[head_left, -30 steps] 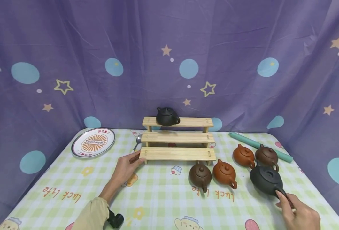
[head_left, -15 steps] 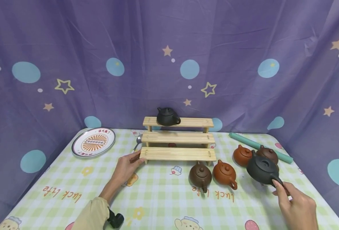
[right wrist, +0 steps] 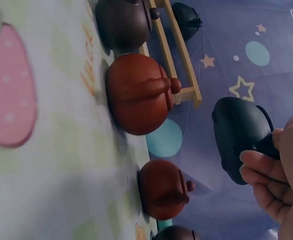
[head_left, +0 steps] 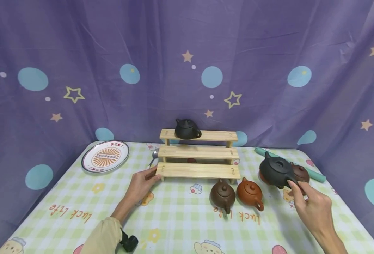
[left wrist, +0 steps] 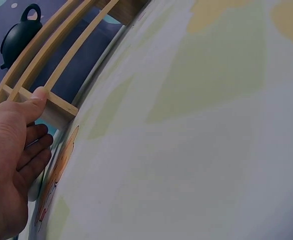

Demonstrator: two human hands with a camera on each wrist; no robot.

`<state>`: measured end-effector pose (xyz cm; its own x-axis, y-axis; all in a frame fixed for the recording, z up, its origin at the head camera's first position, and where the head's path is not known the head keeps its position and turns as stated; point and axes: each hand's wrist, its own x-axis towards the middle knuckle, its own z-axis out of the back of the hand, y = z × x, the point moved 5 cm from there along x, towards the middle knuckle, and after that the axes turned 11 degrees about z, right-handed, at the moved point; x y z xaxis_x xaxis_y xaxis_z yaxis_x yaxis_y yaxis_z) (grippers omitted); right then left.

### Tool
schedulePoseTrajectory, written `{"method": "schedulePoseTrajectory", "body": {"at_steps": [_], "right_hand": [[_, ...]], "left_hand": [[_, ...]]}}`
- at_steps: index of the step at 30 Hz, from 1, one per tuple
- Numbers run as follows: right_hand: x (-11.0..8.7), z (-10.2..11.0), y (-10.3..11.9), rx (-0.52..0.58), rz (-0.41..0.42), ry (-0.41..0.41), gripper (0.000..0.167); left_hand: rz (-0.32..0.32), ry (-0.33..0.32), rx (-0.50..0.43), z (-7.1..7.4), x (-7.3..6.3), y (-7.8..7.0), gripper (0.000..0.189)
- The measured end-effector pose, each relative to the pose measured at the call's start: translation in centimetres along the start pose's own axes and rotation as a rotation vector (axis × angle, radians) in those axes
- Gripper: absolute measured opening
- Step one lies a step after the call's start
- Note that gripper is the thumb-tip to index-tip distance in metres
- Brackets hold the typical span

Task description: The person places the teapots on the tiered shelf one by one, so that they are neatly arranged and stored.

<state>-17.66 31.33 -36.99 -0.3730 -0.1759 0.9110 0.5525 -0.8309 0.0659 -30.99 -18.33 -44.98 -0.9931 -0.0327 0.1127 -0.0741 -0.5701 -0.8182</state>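
Note:
My right hand (head_left: 315,208) pinches the handle of a black teapot (head_left: 275,171) and carries it above the table, as the right wrist view also shows. Behind this pot, an orange teapot (right wrist: 161,190) is mostly hidden in the head view. At the left end of the lowest board of a three-tier wooden stand (head_left: 199,170), my left hand (head_left: 140,183) grips the edge, thumb in front. In the left wrist view the thumb (left wrist: 36,97) lies against the board's end. A second black teapot (head_left: 187,129) sits on the top tier, left of its middle.
A brown teapot (head_left: 222,194) and an orange teapot (head_left: 249,192) stand before the stand's right end. Another brown teapot (head_left: 301,173) is farther right, by a green roll (head_left: 317,176). A patterned plate (head_left: 88,160) lies back left; a spoon (head_left: 155,153) is partly behind the stand.
My right hand has lifted the black teapot and moved it left and away from me, so it now covers most of the far orange teapot. The left hand keeps its hold on the stand.

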Motion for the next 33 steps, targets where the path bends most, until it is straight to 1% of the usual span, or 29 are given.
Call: {"method": "schedulePoseTrajectory", "body": {"at_steps": [4, 5, 7, 12, 14, 18, 22, 28, 33], "right_hand": [[0.8, -1.0, -0.2, 0.028, 0.009, 0.009, 0.026], [1.0, -1.2, -0.2, 0.030, 0.012, 0.006, 0.025], [1.4, -1.7, -0.2, 0.029, 0.029, 0.000, 0.027], [2.7, -2.9, 0.0, 0.020, 0.079, -0.052, 0.044], [3.2, -3.3, 0.2, 0.023, 0.086, -0.075, 0.045], [3.9, -4.1, 0.2, 0.023, 0.093, -0.078, 0.045], [4.4, -4.8, -0.1, 0.026, 0.095, -0.072, 0.043], [5.2, -6.0, -0.3, 0.045, 0.066, -0.049, 0.026], [5.8, -7.2, -0.3, 0.069, 0.045, -0.058, 0.019]], "left_hand": [[0.007, 0.000, -0.002, -0.1, 0.0, 0.0, 0.053], [0.008, 0.000, -0.003, -0.1, 0.0, 0.0, 0.053], [0.011, 0.001, -0.009, -0.1, 0.0, 0.0, 0.053], [0.010, 0.005, -0.021, -0.1, -0.1, 0.0, 0.052], [0.011, 0.006, -0.021, -0.1, -0.1, 0.0, 0.052], [0.009, 0.007, -0.016, -0.1, -0.1, -0.1, 0.052], [0.006, 0.006, -0.013, -0.1, -0.1, 0.0, 0.052], [0.009, 0.006, -0.012, -0.1, -0.1, 0.0, 0.052], [0.006, 0.008, -0.014, -0.1, -0.1, 0.0, 0.051]]}}
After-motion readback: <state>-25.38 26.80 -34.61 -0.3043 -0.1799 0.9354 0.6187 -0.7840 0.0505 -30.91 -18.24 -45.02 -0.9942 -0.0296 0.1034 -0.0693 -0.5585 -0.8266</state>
